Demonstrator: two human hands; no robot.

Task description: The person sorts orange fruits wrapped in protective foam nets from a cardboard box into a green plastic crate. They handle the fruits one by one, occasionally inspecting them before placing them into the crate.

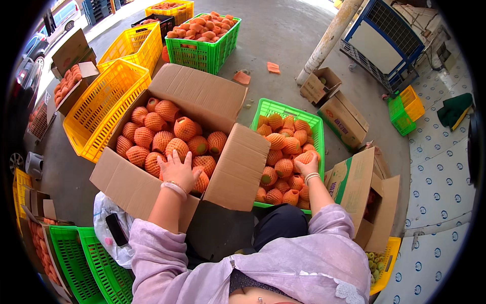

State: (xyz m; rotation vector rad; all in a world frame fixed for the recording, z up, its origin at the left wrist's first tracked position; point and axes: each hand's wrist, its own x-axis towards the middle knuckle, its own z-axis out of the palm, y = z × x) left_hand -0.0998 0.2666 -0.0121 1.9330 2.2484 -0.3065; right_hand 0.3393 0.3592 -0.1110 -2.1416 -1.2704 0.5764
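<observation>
My left hand [176,171], fingers spread, rests on round fruits in orange foam nets [155,121] inside an open cardboard box [197,93]. It grips none of them. To the right, my right hand [309,166] has its fingers around a netted fruit [302,156] at the right side of a green plastic crate [291,108]. More fruits in the same foam nets [283,167] fill that crate. Greenish skin shows at the open ends of some nets. The box's flaps are folded outward, one leaning toward the crate.
Yellow crates [106,102] stand left of the box. A heaped green crate [193,57] is beyond it. Cardboard boxes [343,119] and an open carton [357,182] flank the right side. A phone [116,230] lies on a white plastic bag [102,212]. A post [326,41] rises behind.
</observation>
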